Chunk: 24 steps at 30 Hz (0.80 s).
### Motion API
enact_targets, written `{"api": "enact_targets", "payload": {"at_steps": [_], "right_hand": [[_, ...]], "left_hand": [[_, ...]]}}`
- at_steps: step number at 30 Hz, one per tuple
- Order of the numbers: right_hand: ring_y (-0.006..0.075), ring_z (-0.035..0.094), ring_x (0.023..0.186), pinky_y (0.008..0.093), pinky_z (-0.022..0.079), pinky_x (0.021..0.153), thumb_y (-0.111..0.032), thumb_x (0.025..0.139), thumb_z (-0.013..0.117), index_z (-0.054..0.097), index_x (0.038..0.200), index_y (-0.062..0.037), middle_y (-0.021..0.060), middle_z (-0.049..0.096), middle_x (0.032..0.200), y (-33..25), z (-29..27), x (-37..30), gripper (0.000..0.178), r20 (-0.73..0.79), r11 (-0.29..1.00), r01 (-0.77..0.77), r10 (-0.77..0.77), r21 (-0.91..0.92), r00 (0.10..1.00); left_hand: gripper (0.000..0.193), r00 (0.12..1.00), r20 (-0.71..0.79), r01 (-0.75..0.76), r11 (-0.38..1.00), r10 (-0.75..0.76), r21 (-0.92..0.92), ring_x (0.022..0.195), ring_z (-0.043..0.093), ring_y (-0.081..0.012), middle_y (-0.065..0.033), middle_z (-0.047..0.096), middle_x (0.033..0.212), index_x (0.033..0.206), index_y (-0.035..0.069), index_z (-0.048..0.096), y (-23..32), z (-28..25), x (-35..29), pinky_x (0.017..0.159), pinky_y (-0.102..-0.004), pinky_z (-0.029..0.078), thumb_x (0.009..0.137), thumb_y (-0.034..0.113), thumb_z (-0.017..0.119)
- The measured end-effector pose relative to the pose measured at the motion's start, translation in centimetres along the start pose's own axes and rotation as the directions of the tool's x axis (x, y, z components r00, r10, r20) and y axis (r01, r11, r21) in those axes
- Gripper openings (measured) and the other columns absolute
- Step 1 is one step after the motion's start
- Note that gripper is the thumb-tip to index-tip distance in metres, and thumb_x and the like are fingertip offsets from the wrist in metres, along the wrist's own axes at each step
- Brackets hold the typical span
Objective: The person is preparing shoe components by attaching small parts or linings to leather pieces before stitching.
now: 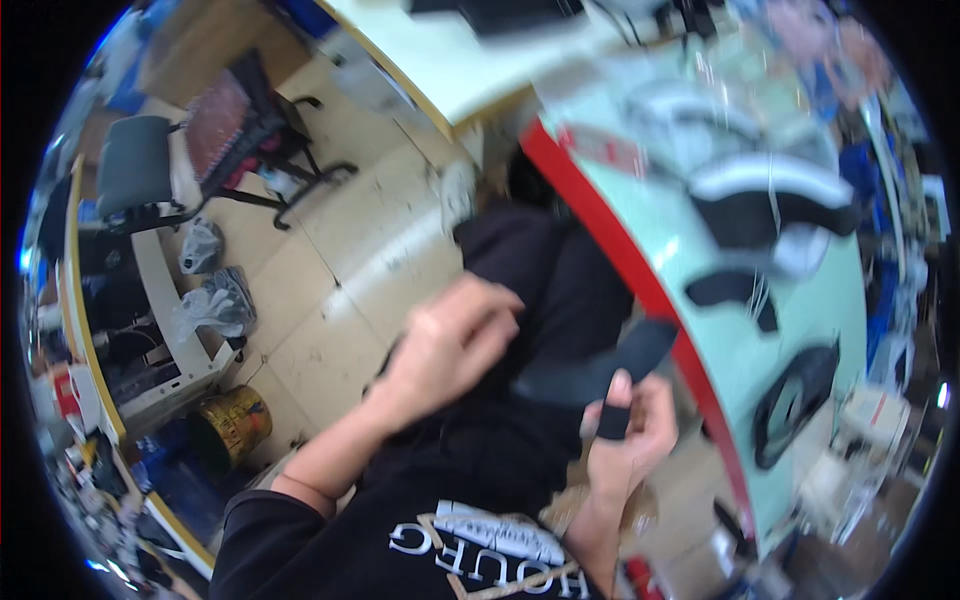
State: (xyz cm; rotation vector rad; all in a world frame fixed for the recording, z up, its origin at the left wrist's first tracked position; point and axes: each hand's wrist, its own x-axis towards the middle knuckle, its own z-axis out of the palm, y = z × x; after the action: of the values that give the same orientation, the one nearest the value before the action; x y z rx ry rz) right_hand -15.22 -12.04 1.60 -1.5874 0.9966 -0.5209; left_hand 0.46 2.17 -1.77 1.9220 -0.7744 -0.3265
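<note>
My right hand [635, 430] is closed on a dark flat strip [645, 345], with the thumb pressed over it. The strip's wider end reaches toward the table's red edge, while a blurred grey part of it trails left above my lap. My left hand [455, 340], smeared by motion, is over my lap to the left of the strip and apart from it. Its fingers are loosely bent and spaced, with nothing visible in them. On the pale green tabletop [715, 375], right of my right hand, lie several curved black pieces [735, 290] with light threads on them.
The tabletop's red edge [635, 250] runs close beside my right hand. A ring-like black piece [797, 405] lies farther right. To the left are an office chair [235, 130], plastic bags [215, 305] and a yellow bucket [235, 425] on the tiled floor.
</note>
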Motion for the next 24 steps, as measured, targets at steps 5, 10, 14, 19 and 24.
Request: {"api": "enact_targets", "payload": {"at_steps": [5, 10, 14, 19, 24], "right_hand": [[0.009, 0.052, 0.063, 0.0251, 0.046, 0.057, -0.016, 0.099, 0.068, 0.054, 0.085, -0.0023, 0.0013, 0.055, 0.071, 4.4, 0.0, 0.7, 0.024, 0.071, 0.993, 0.0, 0.008, -0.118, 0.997], [0.0081, 0.056, 0.061, 0.0248, 0.046, 0.055, -0.012, 0.099, 0.069, 0.064, 0.099, 0.002, 0.0018, 0.062, 0.073, 2.1, 1.2, 1.0, 0.014, 0.056, 0.991, 0.132, -0.132, 0.012, 0.99], [0.007, 0.056, 0.061, 0.0241, 0.046, 0.053, -0.012, 0.099, 0.069, 0.065, 0.102, 0.002, 0.0007, 0.063, 0.074, 1.5, 1.8, 2.8, 0.014, 0.052, 0.982, -0.093, 0.085, 0.163, 0.995], [0.007, 0.057, 0.064, 0.0242, 0.047, 0.056, -0.012, 0.098, 0.071, 0.067, 0.103, 0.0018, 0.0005, 0.063, 0.073, 4.1, 2.6, 4.5, 0.015, 0.139, 0.991, 0.13, -0.131, 0.02, 0.982], [0.0073, 0.055, 0.065, 0.0258, 0.047, 0.059, -0.013, 0.095, 0.074, 0.067, 0.103, 0.0022, 0.0006, 0.061, 0.07, 1.6, 4.8, 4.2, 0.019, 0.137, 0.993, 0.116, -0.114, -0.004, 0.984]], "left_hand": [[0.018, 0.942, 0.332, 0.108, 0.903, 0.04, -0.415, 0.07, 0.065, -0.0153, -0.0108, 0.068, 0.086, 0.101, -0.002, 0.07, -0.7, 4.7, -0.2, 0.063, -0.0301, 0.053, 0.086, 0.006, 0.075], [0.013, 0.955, 0.272, 0.02, 0.887, 0.12, -0.462, 0.067, 0.063, -0.0115, -0.0074, 0.067, 0.077, 0.099, -0.003, 0.07, -2.7, 6.1, -0.1, 0.062, -0.0273, 0.053, 0.089, 0.006, 0.07], [0.013, 0.972, 0.222, 0.038, 0.874, 0.08, -0.484, 0.066, 0.056, -0.0086, -0.0042, 0.063, 0.074, 0.1, -0.003, 0.07, -3.6, 6.8, 0.4, 0.061, -0.0268, 0.049, 0.089, 0.004, 0.067], [0.013, 0.984, 0.177, 0.103, 0.822, -0.003, -0.56, 0.067, 0.058, -0.0098, -0.0041, 0.062, 0.074, 0.098, -0.004, 0.07, -4.0, 6.0, 0.5, 0.063, -0.0269, 0.049, 0.088, 0.003, 0.069], [0.011, 0.997, -0.055, -0.077, 0.868, 0.057, -0.491, 0.066, 0.063, -0.014, -0.0102, 0.069, 0.075, 0.096, 0.001, 0.072, -4.6, 5.5, 0.9, 0.063, -0.0302, 0.052, 0.088, 0.008, 0.07]]}}
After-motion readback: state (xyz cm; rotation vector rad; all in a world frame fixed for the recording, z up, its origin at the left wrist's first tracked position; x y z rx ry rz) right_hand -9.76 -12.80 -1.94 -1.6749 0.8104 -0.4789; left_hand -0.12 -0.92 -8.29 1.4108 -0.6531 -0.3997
